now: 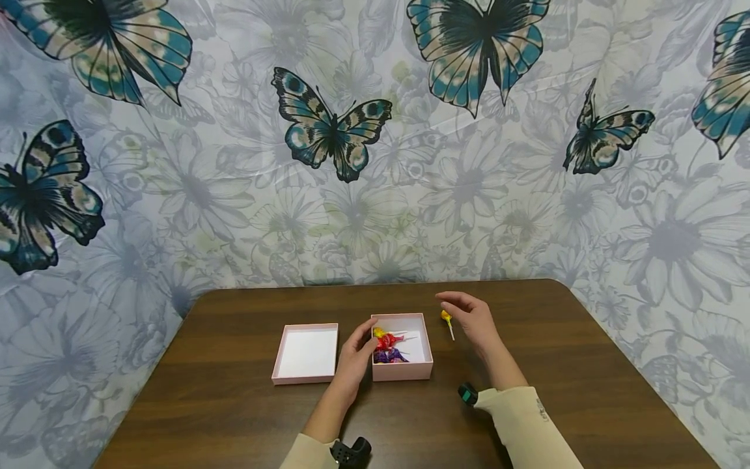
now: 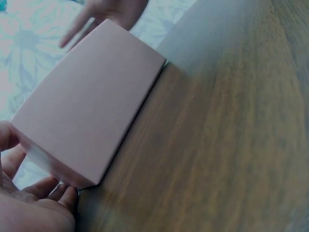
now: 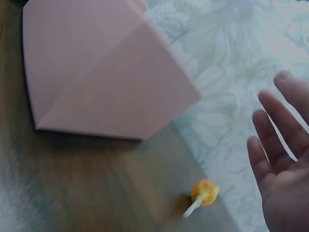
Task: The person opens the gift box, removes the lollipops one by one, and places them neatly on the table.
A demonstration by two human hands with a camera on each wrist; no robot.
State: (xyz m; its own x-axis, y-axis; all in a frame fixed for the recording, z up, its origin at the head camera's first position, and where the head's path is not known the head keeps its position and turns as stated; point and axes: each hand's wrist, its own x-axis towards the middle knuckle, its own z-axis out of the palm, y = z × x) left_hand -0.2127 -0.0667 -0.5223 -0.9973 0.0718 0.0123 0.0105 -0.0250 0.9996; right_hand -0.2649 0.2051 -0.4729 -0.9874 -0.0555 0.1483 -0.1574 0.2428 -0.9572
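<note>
Head cam has the right hand [image 1: 473, 320] reaching by the yellow lollipop [image 1: 446, 316] toward the tabletop's [image 1: 222, 391] far edge, fingers loosely spread and empty, while the left hand [image 1: 353, 358] holds the pink box's [image 1: 402, 372] left side with bent fingers.

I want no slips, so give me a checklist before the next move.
1. Pink box open at the top: ok.
2. Left hand touching the box's left side: ok.
3. Lid off, lying beside the box: ok.
4. Yellow lollipop on the table, outside the box: ok.
5. Right hand gripping that lollipop: not ok, they are apart.
6. Exact count of wrapped candies inside: cannot tell, they overlap.
</note>
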